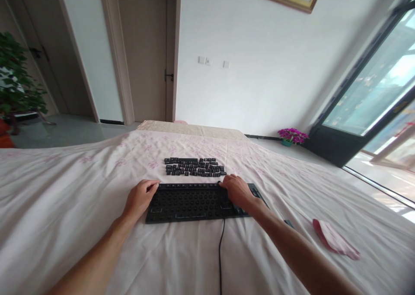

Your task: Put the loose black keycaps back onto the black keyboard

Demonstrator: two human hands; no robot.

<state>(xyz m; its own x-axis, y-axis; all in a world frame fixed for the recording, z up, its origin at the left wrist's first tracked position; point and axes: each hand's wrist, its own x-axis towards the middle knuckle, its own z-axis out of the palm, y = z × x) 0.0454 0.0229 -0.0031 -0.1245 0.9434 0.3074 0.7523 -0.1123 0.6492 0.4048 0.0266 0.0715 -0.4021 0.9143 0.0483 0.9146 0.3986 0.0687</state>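
A black keyboard (191, 203) lies on the bedsheet with its cable running toward me. Most of its middle shows bare key posts, while keycaps sit along the top row and at the right end. My left hand (140, 196) is closed at the upper left corner, thumb and fingers on the edge. Over the upper right part is my right hand (238, 189), fingers pinched together with a small dark keycap (219, 182) at their tips. Its palm covers some of the keys beneath. Beyond the keyboard, many loose black keycaps (194, 167) lie in rough rows.
Pale, wrinkled flowered sheet (97, 191) spreads all around. To the right lie a pink cloth (335, 238) and a small dark object (288, 223), partly hidden by my forearm. Past the bed are a pot of purple flowers (292, 136), doors and a leafy plant (19, 78).
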